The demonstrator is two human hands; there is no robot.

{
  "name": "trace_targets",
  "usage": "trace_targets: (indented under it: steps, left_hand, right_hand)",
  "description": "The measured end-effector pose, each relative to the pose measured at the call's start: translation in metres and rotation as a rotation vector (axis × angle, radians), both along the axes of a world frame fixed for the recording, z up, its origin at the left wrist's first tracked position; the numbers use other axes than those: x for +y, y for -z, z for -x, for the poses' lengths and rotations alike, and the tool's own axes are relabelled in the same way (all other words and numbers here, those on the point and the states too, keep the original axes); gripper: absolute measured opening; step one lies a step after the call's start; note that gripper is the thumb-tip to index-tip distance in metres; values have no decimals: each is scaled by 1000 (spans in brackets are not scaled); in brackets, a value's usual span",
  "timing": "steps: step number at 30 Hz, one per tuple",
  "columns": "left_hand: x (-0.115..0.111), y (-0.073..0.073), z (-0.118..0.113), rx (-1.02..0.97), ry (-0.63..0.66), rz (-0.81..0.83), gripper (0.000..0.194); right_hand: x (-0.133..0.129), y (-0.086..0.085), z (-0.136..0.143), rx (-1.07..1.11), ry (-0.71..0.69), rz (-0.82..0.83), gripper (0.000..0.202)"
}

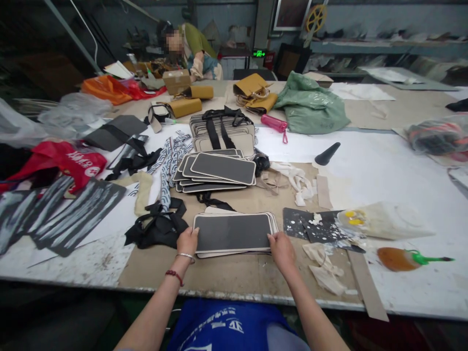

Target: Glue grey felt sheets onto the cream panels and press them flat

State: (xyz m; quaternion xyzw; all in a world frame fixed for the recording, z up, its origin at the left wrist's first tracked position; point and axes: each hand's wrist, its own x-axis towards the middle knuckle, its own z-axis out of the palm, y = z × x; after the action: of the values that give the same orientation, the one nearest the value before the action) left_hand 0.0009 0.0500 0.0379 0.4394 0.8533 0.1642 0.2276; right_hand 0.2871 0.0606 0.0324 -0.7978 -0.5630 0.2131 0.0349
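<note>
A dark grey panel with a pale border (234, 233) tops a small stack of like panels on the brown board at the table's front. My left hand (187, 243), with a silver bangle and a red bead bracelet on the wrist, pinches its left edge. At its right edge, my right hand (282, 249) grips the panel between thumb and fingers. Just behind lies a looser pile of grey panels (223, 169). Beyond that stands a taller stack of panels (223, 131) with black straps draped over it. Black fabric strips (158, 225) lie left of my left hand.
Glue-streaked grey sheets (76, 214) and a red bag (54, 163) lie left. To the right are a glue-spattered dark sheet (318, 224), a plastic bag (387, 220) and a green-tipped amber bottle (398, 258). Mustard bags (252, 87) and a green sack (310, 105) sit behind. Another person (197, 51) bends at the far side.
</note>
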Motion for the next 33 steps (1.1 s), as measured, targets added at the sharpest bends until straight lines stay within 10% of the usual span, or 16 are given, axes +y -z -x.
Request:
trace_targets:
  steps: [33]
  left_hand:
    - [1,17,22,-299,57,-47,30]
  right_hand:
    - [11,0,13,-199,-43,122,25]
